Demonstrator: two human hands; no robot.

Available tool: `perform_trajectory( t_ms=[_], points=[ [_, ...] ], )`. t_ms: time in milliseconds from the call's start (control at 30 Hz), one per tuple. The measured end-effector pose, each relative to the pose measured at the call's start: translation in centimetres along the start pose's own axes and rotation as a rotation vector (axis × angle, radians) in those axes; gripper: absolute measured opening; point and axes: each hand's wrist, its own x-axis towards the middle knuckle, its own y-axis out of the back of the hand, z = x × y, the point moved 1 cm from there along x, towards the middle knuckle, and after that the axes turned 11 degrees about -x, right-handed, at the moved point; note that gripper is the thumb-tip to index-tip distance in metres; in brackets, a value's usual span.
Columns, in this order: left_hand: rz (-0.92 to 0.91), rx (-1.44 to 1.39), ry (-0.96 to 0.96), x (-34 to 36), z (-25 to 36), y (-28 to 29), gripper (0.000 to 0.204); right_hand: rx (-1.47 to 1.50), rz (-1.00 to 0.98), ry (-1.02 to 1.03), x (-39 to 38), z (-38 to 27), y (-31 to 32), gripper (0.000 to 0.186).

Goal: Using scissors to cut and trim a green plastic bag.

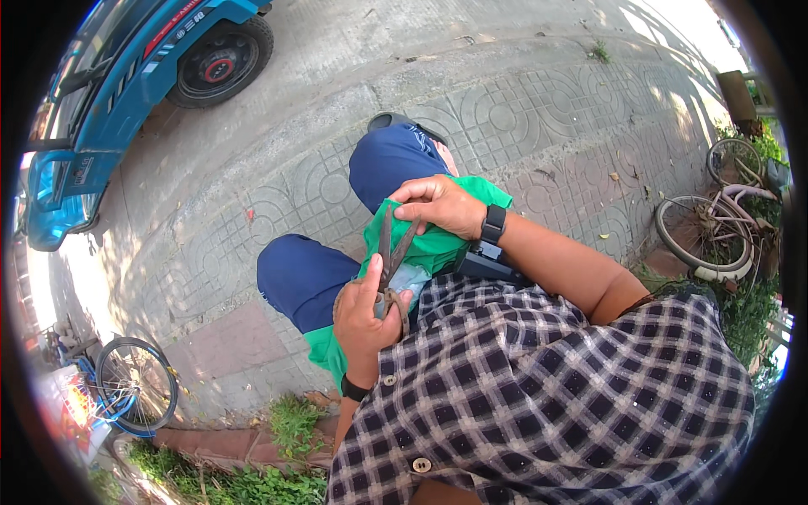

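Note:
My left hand is wrapped round the handles of dark, worn scissors, whose blades stand apart and point away from me. With bent fingers my right hand pinches the edge of a green cloth, close beside the blade tips. This cloth lies over my lap, and more green shows below my left knee. Whether the blades touch the cloth I cannot tell. A pale, crumpled piece lies under the scissors, partly hidden. A dark device sits at my waist, below the right wrist.
Dark blue fabric covers both knees. Beneath is patterned grey paving. A blue vehicle stands at the far left, a bicycle wheel at the near left. Another bicycle leans at the right, by green plants.

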Motion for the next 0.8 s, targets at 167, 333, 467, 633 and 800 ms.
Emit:
perform_trajectory(
  t_ms=[167,333,467,633,800],
  points=[
    [-0.006,0.028,0.018,-0.1,0.13,0.27,0.067,-0.009,-0.01,0.008,0.16,-0.15,-0.24,0.024],
    [-0.068,0.005,-0.139,0.26,-0.49,0.4,0.072,-0.028,0.012,0.019,0.09,-0.15,-0.24,0.023],
    [-0.086,-0.03,-0.12,0.65,-0.5,0.02,0.071,-0.085,0.026,0.075,0.07,0.39,-0.04,0.022],
    [-0.051,-0.011,-0.047,0.42,0.08,0.18,0.071,-0.071,-0.004,0.053,0.1,-0.1,-0.3,0.023],
    [-0.039,-0.04,-0.032,-0.04,-0.11,0.31,0.072,0.05,0.009,-0.004,0.13,0.17,0.04,0.026]
  ],
)
